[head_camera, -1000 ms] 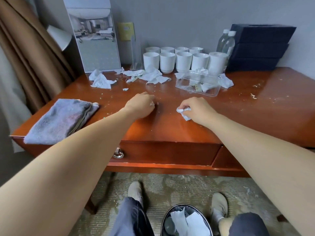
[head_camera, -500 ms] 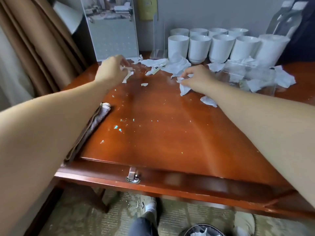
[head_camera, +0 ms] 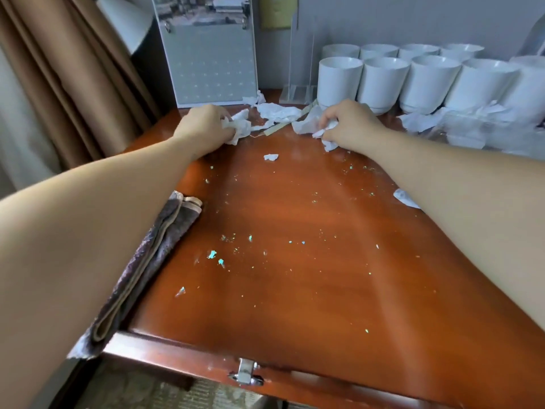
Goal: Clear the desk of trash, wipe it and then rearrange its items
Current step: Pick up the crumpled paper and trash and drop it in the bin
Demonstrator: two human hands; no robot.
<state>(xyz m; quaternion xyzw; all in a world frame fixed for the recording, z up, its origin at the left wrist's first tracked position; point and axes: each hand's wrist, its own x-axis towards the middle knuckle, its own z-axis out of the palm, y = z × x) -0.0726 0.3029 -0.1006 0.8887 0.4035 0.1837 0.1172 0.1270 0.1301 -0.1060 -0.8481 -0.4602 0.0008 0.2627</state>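
On the far part of the reddish wooden desk [head_camera: 295, 276], my left hand [head_camera: 203, 128] is closed on a wad of crumpled white tissue [head_camera: 240, 129]. To its right, my right hand [head_camera: 351, 125] grips more crumpled tissue [head_camera: 324, 134]. Between the two hands lie loose tissue scraps [head_camera: 277, 111] and a thin paper strip [head_camera: 274, 129]. A small scrap [head_camera: 270, 157] sits just in front of them, and another scrap [head_camera: 405, 198] shows beside my right forearm. Tiny turquoise and white crumbs [head_camera: 211, 254] dot the desk's middle.
A folded grey cloth [head_camera: 153, 255] lies along the desk's left edge. Several white cups [head_camera: 383, 79] stand at the back, with a calendar stand [head_camera: 211, 54] and clear acrylic holder [head_camera: 298, 90]. A clear tray [head_camera: 469, 134] with tissue sits at right. Brown curtain [head_camera: 73, 69] hangs left.
Both hands reached from the desk's near middle to the back, and each has gathered tissue there. My view has leaned forward and closer to the desk.
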